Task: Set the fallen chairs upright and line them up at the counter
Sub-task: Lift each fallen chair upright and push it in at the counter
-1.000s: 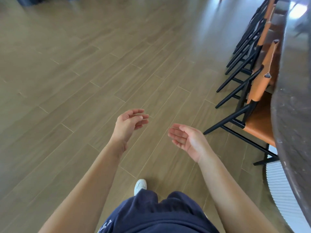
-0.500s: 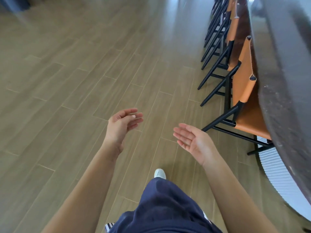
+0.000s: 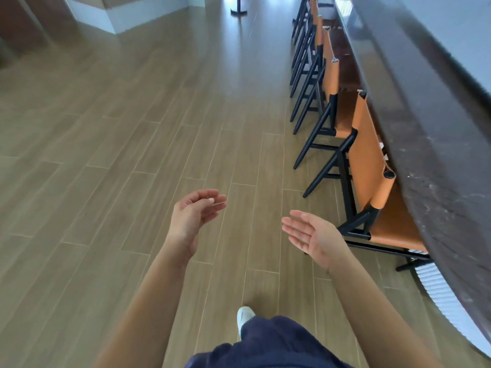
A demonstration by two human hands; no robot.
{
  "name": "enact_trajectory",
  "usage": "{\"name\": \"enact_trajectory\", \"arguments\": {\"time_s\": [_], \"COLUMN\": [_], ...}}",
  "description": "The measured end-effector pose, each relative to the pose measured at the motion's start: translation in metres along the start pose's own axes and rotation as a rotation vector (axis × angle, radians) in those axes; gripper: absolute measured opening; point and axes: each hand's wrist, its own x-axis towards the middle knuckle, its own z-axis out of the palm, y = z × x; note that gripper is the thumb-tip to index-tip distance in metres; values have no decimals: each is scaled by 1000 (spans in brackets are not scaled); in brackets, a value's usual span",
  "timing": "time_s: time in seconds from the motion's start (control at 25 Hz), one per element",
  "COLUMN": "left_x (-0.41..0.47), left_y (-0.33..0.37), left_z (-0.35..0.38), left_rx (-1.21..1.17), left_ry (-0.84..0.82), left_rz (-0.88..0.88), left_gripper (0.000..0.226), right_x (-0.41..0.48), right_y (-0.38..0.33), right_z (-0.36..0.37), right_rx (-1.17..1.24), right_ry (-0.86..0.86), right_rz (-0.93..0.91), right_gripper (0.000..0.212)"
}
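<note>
- Wood-plank floor [image 3: 132, 155] fills most of the view, its long seams running roughly alongside the counter [image 3: 438, 155].
- Counter: a dark, speckled top with a curved edge that spans the right side from near to far. A white ribbed panel [image 3: 435, 285] shows beneath its near end.
- Chairs [image 3: 330, 73]: a row with black frames and tan seats and backs, all upright in one line along the counter's floor-side edge. Their rear legs splay out onto the floor.
- Nearest chair [image 3: 372, 160]: the seat is tucked partly under the counter's overhang, and the back faces away from the counter.
- Right hand [image 3: 313, 235]: held in the air on the floor side of the nearest chair, near its lower frame but not touching it. The palm is turned up and inward, the fingers are straight, and it holds nothing.
- Left hand [image 3: 191, 216]: farther from the counter than the right hand and well apart from every chair. The fingers are loosely curved and it holds nothing.
- Below the hands: a dark blue garment [image 3: 265, 346] and one white shoe [image 3: 244, 316] on the floor.
- Far end: a dark pedestal base [image 3: 238, 10] stands on the floor, out from the counter.
</note>
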Motion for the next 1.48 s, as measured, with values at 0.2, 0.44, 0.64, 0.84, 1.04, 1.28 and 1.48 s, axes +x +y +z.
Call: {"name": "enact_trajectory", "arguments": {"time_s": [0.2,0.44,0.64,0.84,1.04,1.28,1.48], "left_x": [66,129,193,267,332,373,401], "left_y": [32,56,85,113,124,111,96], "left_z": [56,107,143,181,212,269,346], "left_rx": [21,52,70,166,213,300,371], "left_ry": [-128,-338,-539,-658,-781,-870,-909], "left_rz": [-1,-45,-38,-100,-169,-264,-311], "left_gripper": [21,20,22,23,28,28,30], "right_x": [39,74,111,150,185,208,236], "right_y": [-47,-74,-100,-133,-152,-173,-202], "right_z": [-6,-13,-5,10,17,2,-30], "right_rx": [42,155,239,357,514,704,779], "right_ry": [56,189,322,452,571,705,775], "right_rz": [-41,-64,-91,-144,-176,-224,-276], "right_gripper": [26,24,24,25,25,17,16]}}
